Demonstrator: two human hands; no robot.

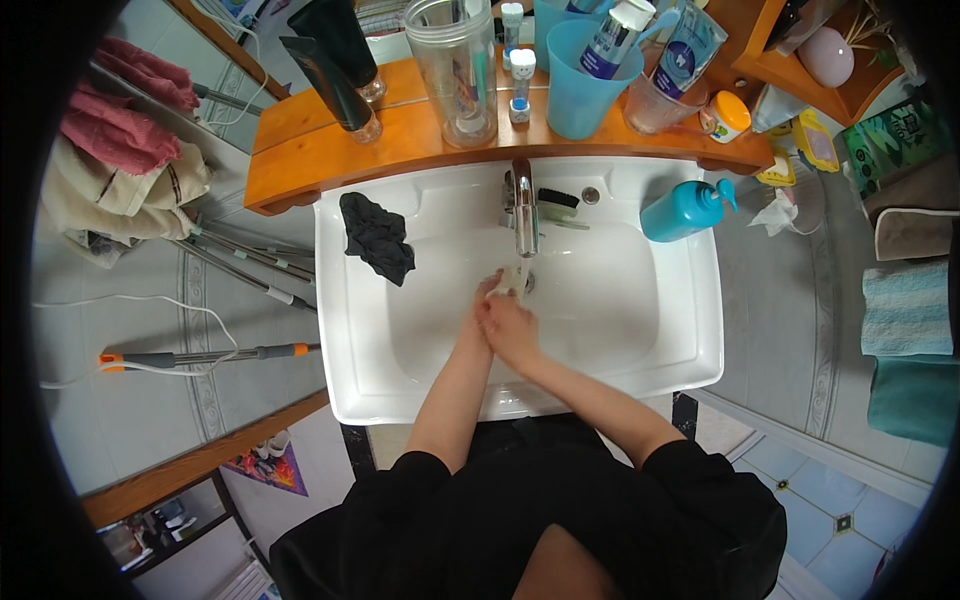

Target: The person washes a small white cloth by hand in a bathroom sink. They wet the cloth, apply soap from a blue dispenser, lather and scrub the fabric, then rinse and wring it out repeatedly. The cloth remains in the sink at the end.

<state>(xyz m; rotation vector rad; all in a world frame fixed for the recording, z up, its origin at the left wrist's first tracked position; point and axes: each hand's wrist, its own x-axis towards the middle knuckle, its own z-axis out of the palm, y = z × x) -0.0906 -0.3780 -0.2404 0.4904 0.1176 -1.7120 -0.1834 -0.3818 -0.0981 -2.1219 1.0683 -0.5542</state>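
Over the white sink basin [615, 322], my left hand [486, 304] and my right hand [512, 328] are pressed together. Between their fingers is a small whitish wet item [510, 280], perhaps cloth; my hands partly hide it. Water [526, 268] runs from the chrome faucet [526, 217] just beside it, near the drain [530, 282]. A crumpled black cloth [377, 238] lies on the basin's left side. Behind the faucet, to its right, rests a brush with black bristles [558, 198]. A blue pump bottle [682, 211] is at the right rim.
A wooden shelf [300, 154] spans the back, bearing a clear tumbler [454, 90], blue cup [581, 97], dark tubes [330, 86] and a small sand timer [521, 86]. Towels [907, 307] hang at right, others [127, 180] at left. Poles [240, 270] lean left of the sink.
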